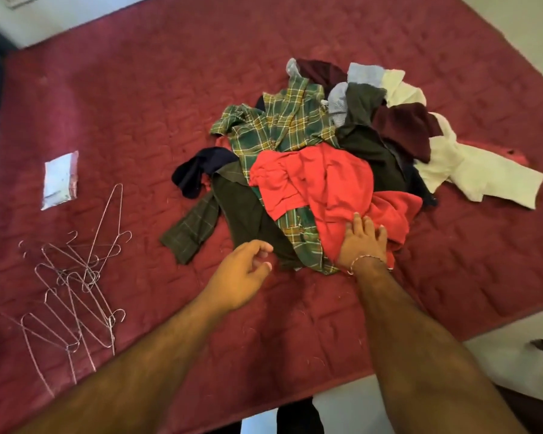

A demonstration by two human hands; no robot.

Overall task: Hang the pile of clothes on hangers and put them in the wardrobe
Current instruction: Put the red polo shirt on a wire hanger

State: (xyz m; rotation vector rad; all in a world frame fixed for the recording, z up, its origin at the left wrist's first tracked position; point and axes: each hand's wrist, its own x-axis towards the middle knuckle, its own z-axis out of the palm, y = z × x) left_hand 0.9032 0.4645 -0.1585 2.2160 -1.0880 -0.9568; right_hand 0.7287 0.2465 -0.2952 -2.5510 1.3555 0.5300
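A person's right hand [362,242] lies with straight fingers on a red shirt [323,186] atop the pile of clothes [323,145] on a red bed [138,104], its grip not yet closed; the left hand [243,270] hovers just beside, loosely curled and grasping nothing. The work appears to be at its first step, picking a garment. Next, the shirt needs pinching and lifting free. Roughly ten wire hangers [72,292] lie tangled well apart; garments are too jumbled to count. No wardrobe shows.

One pile of clothes [320,145] is seen at twelve o'clock; the tangled wire hangers [76,289] at eight o'clock cannot be counted; one white packet [60,181] at nine.
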